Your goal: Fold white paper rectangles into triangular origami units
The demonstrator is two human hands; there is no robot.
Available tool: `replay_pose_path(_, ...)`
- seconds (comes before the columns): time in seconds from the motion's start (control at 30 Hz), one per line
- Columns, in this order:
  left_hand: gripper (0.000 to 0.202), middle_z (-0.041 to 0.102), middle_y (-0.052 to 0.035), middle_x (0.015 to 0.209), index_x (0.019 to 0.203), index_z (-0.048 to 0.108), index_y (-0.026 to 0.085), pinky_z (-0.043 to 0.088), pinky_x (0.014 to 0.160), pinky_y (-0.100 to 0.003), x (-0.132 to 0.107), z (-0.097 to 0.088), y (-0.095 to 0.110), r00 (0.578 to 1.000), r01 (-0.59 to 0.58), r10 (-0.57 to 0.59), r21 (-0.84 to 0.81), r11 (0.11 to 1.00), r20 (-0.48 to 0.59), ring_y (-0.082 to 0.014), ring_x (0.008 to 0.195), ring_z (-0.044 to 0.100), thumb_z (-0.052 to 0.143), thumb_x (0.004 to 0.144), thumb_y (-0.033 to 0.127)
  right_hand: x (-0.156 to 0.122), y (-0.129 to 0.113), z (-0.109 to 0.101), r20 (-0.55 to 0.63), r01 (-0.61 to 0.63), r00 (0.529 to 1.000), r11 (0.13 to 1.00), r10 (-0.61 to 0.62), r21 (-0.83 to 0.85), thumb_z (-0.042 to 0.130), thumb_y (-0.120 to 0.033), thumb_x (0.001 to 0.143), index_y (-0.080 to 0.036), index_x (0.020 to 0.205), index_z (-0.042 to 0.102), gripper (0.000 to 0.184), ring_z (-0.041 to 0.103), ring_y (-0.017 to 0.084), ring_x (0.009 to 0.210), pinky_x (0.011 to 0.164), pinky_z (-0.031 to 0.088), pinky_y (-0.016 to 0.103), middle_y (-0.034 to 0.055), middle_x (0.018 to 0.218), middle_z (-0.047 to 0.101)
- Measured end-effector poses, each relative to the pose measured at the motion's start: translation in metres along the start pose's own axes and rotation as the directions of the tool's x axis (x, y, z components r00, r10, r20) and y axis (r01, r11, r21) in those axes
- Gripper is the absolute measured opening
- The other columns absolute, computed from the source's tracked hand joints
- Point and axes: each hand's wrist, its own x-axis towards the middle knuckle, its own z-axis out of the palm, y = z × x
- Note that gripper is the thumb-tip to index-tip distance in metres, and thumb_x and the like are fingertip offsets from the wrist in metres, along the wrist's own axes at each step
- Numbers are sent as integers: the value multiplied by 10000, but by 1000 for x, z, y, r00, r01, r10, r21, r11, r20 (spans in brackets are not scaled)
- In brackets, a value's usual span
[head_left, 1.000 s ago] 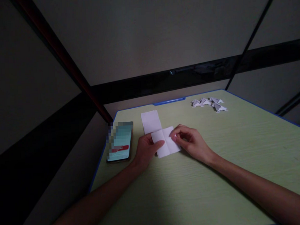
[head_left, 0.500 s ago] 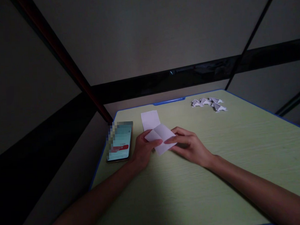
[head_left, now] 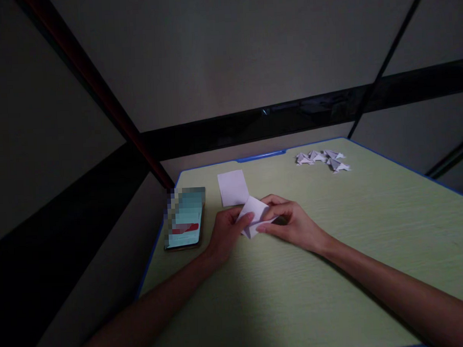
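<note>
Between the two hands, over the table, a creased piece of white paper is held at a slant, part of it folded. The left hand pinches its left side, thumb on top; the right hand pinches its right side between thumb and fingers. Just beyond lies a square of white paper. A lit phone lies left of the left hand; folded paper figures sit clustered near the far right edge.
</note>
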Motion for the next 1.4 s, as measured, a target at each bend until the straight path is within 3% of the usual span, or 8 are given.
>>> replay_pose_path(0.2,243,639,-33,560,704,604,100,440,519,-223,-2,4,4,989,107,-102,-47,993,109,-122,497,586,537,688,333,3,4,-2,-121,-76,988,987,94,142,634,-208,631,-141,512,554,158,482,97,661,625,362,250,11,740,516)
replay_pose_path(0.37,194,635,-42,511,580,578,103,433,451,-182,-2,4,12,962,172,-175,32,985,211,-104,450,582,509,688,248,4,4,-1,-135,-123,978,964,158,234,638,-225,624,-142,486,525,197,487,97,671,662,363,259,7,733,535)
replay_pose_path(0.6,186,610,-41,454,517,586,88,409,403,-169,-1,0,15,914,255,-260,57,965,311,-96,393,555,492,636,196,4,1,-7,-64,20,998,995,-14,95,653,-201,609,-154,528,590,113,525,131,773,696,380,279,37,845,583)
replay_pose_path(0.73,182,604,-44,447,496,581,88,418,414,-176,-2,2,15,920,251,-270,100,963,285,-96,395,554,491,627,176,2,-1,-6,-31,-48,998,998,49,48,631,-236,635,-142,541,579,142,472,95,546,550,358,246,-13,563,545)
replay_pose_path(0.93,151,608,-28,464,536,568,103,440,429,-179,-3,9,13,952,227,-246,120,967,180,-94,408,565,469,646,134,2,0,-5,-104,-162,982,987,159,-22,625,-243,614,-130,488,535,193,405,83,502,497,300,234,-23,510,480)
replay_pose_path(1.2,192,611,-27,468,524,539,107,446,415,-157,-5,12,10,966,187,-210,154,970,149,-84,406,565,447,690,132,5,3,-7,-158,-223,961,974,228,44,642,-215,571,-126,444,529,192,482,112,667,593,334,255,50,803,556)
replay_pose_path(1.3,202,621,-37,482,522,550,104,450,426,-157,-4,11,9,961,175,-206,168,970,184,-83,415,567,440,690,123,4,3,-7,-62,-308,947,945,316,112,647,-256,569,-121,467,533,204,440,91,539,521,305,245,14,592,547)
replay_pose_path(1.4,180,636,-43,512,557,556,106,463,450,-172,-4,9,8,959,169,-194,135,976,205,-93,446,582,467,697,174,4,4,-6,-120,-350,925,932,360,92,659,-293,549,-114,468,538,231,345,62,451,457,240,224,-33,452,459)
